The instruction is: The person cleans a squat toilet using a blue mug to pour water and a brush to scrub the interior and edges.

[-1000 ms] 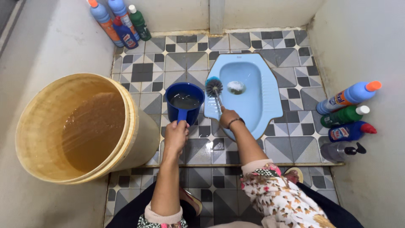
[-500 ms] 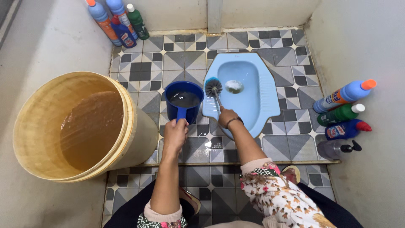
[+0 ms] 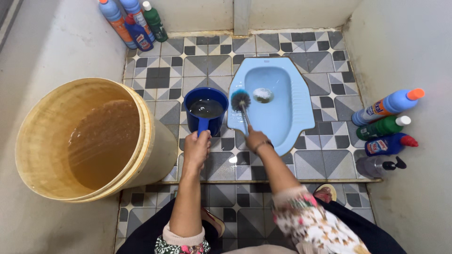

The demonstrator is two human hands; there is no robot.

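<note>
My left hand point(image 3: 196, 148) grips the handle of a dark blue water dipper point(image 3: 205, 110) that holds water and rests on the tiled floor beside the pan. In my right hand point(image 3: 255, 138) is the handle of a toilet brush point(image 3: 241, 100), whose bristle head sits against the left inner rim of the light blue squat toilet pan point(image 3: 287, 113). The pan's drain hole point(image 3: 263, 95) lies just right of the brush head.
A large yellow bucket point(image 3: 150, 141) of brownish water stands at the left. Three cleaner bottles point(image 3: 134, 21) stand in the far left corner, and several more bottles point(image 3: 383, 127) line the right wall. Grey patterned tiles point(image 3: 207, 66) cover the raised floor; a step edge runs below the pan.
The view has shifted slightly. Both hands keep their grips, and the dipper and brush stay in nearly the same spots.
</note>
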